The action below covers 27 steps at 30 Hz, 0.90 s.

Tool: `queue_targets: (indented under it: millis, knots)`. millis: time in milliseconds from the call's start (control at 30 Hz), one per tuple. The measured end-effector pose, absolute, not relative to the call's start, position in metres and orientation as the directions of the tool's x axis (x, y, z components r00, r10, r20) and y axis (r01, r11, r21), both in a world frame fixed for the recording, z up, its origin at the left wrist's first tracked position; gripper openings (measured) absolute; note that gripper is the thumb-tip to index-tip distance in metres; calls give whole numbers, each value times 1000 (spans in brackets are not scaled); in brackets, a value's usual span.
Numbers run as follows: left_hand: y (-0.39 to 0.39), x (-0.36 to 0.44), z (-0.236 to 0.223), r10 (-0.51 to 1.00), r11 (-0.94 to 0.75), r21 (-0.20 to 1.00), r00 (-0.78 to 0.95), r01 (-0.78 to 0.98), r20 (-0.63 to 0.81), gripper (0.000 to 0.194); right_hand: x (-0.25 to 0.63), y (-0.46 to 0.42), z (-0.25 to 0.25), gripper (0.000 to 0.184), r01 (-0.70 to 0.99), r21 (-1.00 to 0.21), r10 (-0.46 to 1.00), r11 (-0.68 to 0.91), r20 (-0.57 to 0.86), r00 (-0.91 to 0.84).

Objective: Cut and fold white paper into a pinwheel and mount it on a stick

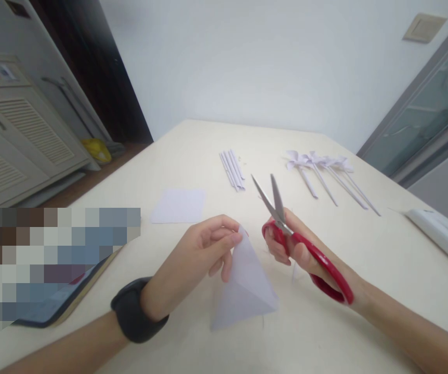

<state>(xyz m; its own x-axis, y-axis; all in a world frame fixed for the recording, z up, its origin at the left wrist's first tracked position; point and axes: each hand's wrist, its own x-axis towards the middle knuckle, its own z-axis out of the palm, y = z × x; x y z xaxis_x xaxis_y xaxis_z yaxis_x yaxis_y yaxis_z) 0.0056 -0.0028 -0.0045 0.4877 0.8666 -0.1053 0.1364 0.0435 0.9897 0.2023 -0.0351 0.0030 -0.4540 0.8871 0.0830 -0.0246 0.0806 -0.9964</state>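
Head: left hand (204, 244) holds seemingly creased paper (247, 283); right hand (303, 254), scissors (281, 225).

the person's left wrist wears a broad, plain black band (137, 311) with a smooth, dull surface and rounded edges. it looks thick and solid, somewhat like a watch or fitness bracelet, and wraps the wrist close behind the left hand (195, 254); its face cannot be made out. the left forearm (71, 347) is bare behind the band. the right hand (304, 255) is bare too, as is the right forearm (407, 324). both forearms are slim, with slender fingers on each hand.
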Motion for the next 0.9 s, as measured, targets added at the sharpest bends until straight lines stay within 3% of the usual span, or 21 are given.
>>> queue_targets:
  millis: [300, 900]
  knots:
    - [-6, 3, 1, 864, 83, 988, 485, 131, -137, 19, 198, -31, -8, 29, 137, -981, 833, -136, -188, -521]
    - [-7, 3, 2, 859, 152, 984, 481, 88, -176, 19, 194, -36, -4, 29, 214, -967, 828, -139, -232, -510]
